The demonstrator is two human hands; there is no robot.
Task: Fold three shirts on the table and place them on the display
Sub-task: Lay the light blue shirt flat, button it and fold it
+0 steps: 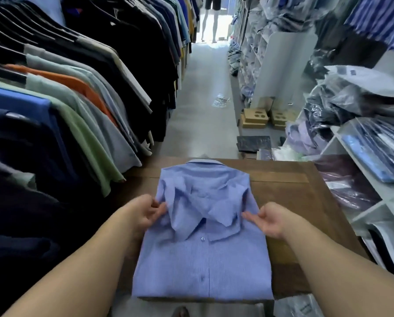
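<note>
A light blue button-up shirt (202,255) lies on the wooden table (289,186), its sides and sleeves folded in over the middle and its collar at the far edge. My left hand (145,211) pinches the shirt's left edge where the folded sleeve lies. My right hand (268,219) touches the right edge with fingers stretched toward the cloth; whether it grips the fabric is unclear. Only this one shirt shows on the table.
A long rack of hanging shirts (65,99) runs along the left. White shelves (360,156) with bagged, folded shirts line the right. Cardboard boxes (255,118) and plastic packets lie on the aisle floor ahead. A mannequin's legs (210,21) stand at the far end.
</note>
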